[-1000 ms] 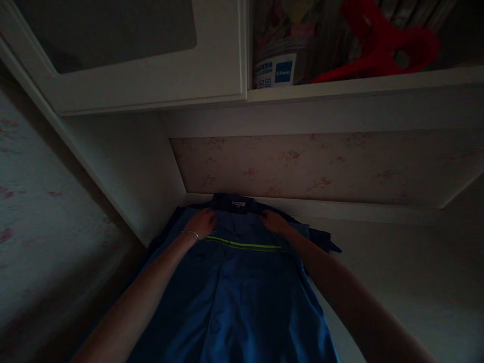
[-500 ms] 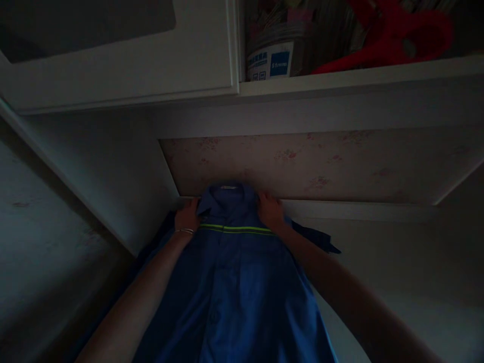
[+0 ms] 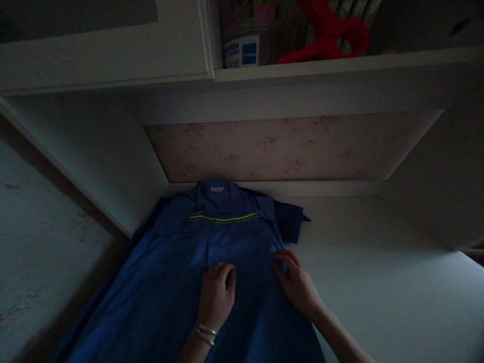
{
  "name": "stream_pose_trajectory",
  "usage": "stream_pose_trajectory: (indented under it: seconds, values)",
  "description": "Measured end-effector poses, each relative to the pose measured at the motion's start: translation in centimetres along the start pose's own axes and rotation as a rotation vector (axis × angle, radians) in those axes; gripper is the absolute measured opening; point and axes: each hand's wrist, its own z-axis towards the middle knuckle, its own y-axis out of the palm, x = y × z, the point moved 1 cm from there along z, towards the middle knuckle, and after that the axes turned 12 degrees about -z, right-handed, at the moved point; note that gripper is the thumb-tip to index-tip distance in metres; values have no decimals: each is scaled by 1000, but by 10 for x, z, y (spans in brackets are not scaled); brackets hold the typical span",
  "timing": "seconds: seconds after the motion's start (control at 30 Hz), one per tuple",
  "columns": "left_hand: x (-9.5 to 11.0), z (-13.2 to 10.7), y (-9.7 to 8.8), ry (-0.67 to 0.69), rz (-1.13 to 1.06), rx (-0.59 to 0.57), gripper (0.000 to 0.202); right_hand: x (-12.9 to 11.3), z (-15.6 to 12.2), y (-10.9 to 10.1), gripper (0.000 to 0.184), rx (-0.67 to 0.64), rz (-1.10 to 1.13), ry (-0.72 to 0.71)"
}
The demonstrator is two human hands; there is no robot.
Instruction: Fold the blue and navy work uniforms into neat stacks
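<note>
A blue work shirt (image 3: 242, 252) lies face up on a pale surface, its collar toward the back panel and a yellow-green stripe across its chest. My left hand (image 3: 217, 295), with bracelets at the wrist, is over the middle of the shirt's front. Its fingers are curled in a pinch against the cloth. At the shirt's right side edge is my right hand (image 3: 297, 282), thumb and fingers bent together on the fabric. More dark blue cloth (image 3: 289, 219) sticks out from under the shirt at the right shoulder.
Above hangs a white cabinet with a shelf (image 3: 340, 63). Red-handled scissors (image 3: 328, 38) and a clear labelled jar (image 3: 245, 48) stand on it. Flowered wallpaper (image 3: 264, 151) covers the back panel. A white side panel (image 3: 102, 146) rises at the left.
Both hands have left the collar and shoulders and come down the shirt toward me. The shirt's shoulders now lie spread wider, and the view has shifted to the right.
</note>
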Motion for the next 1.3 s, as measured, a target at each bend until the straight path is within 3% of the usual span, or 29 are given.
stream_pose_trajectory:
  seconds: [0.1, 0.2, 0.43, 0.63, 0.9, 1.3]
  values:
    - [5, -17, 13, 31, 1, -102, 27, 22, -54, -10, 24, 35, 57, 145]
    - [5, -15, 13, 56, 26, -152, 28, 30, -74, -13, 23, 12, 86, 171]
    - [2, -10, 14, 71, 25, -147, 28, 23, -58, -6, 27, -101, -110, 103]
    - [-9, -4, 20, 35, 5, -161, 25, 29, -58, 1, 23, -108, -178, 97]
    - [-5, -4, 15, -14, -50, -191, 25, 25, -58, -4, 22, -136, -196, 127]
    - [-3, -5, 13, 17, -53, -183, 24, 23, -59, -4, 21, -135, -140, 133]
